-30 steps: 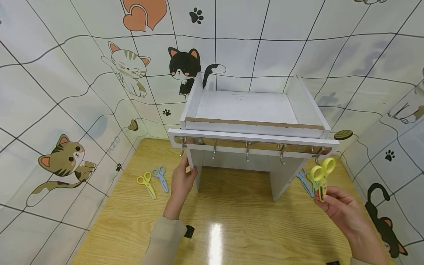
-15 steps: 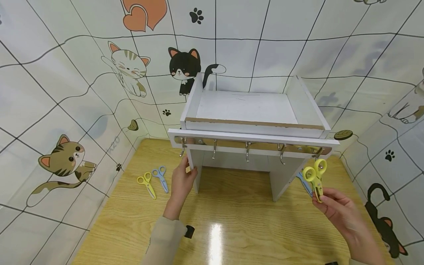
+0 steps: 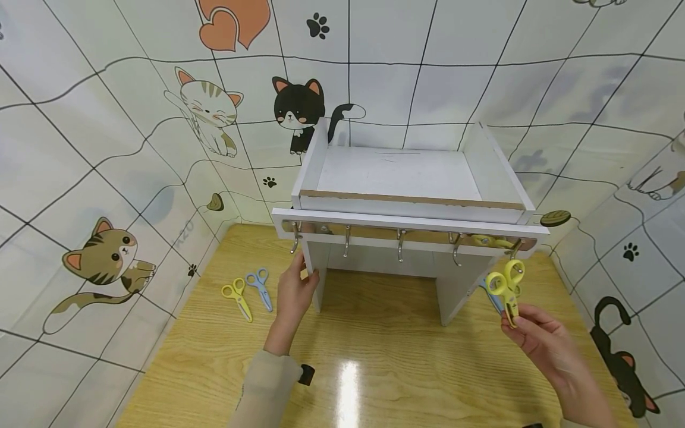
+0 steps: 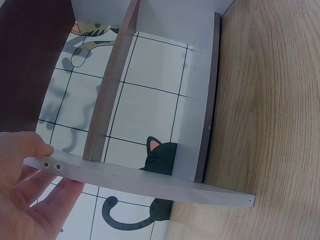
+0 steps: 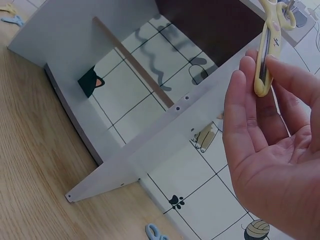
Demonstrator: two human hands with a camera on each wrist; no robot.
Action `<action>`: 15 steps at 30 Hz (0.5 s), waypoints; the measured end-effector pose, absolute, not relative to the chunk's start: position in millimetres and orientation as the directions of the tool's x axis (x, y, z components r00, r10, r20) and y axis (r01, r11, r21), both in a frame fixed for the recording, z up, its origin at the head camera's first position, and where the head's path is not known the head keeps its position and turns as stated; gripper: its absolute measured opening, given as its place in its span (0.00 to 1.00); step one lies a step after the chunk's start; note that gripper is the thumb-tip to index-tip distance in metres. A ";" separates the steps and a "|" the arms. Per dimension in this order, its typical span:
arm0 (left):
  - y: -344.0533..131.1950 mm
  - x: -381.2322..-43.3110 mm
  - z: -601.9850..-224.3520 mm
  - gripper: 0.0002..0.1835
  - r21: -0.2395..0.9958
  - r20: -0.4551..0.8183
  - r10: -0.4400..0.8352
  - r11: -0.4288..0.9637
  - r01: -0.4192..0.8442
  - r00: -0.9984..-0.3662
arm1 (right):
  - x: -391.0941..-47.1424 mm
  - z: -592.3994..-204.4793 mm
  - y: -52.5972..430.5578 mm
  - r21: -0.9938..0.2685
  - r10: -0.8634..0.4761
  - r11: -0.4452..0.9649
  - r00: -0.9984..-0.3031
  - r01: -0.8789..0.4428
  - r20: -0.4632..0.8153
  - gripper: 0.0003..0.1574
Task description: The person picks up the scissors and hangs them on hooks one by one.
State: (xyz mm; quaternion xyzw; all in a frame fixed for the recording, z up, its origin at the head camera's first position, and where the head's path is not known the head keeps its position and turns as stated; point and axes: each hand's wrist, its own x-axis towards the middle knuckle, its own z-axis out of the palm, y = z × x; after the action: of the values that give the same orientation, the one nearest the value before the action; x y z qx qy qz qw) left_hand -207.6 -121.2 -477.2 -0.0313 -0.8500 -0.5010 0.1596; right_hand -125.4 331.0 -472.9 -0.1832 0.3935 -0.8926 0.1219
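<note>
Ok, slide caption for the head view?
Right hand pinches yellow loop-handled scissors by the blade end near a silver metal hook on a white boxy shelf unit; left hand grips its side.

The head view looks forward and down from above the near side, farthest back, taking in the worktop [image 3: 396, 368] and white stand [image 3: 398, 175]. Each wrist view sits close at its own side, tilted, facing inward; both share the stand's open lower part.
</note>
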 end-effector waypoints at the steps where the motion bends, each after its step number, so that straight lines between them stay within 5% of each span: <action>1: -121.3 -207.6 -477.4 0.26 0.843 0.302 -0.108 0.495 0.212 -0.947 | -125.7 -473.3 330.8 -0.743 -0.364 -0.665 -0.902 0.077 0.232 0.34; 15: -121.6 -207.4 -478.1 0.27 0.847 0.301 -0.105 0.486 0.215 -0.948 | -129.3 -482.1 327.3 -0.684 -0.402 -0.717 -0.882 0.135 0.247 0.34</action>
State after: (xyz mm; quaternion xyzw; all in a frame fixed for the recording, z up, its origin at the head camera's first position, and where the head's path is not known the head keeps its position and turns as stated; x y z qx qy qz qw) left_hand -207.4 -121.6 -478.1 -0.0322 -0.8474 -0.5058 0.1581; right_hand -129.3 327.3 -482.1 -0.1927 0.3457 -0.9063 0.1480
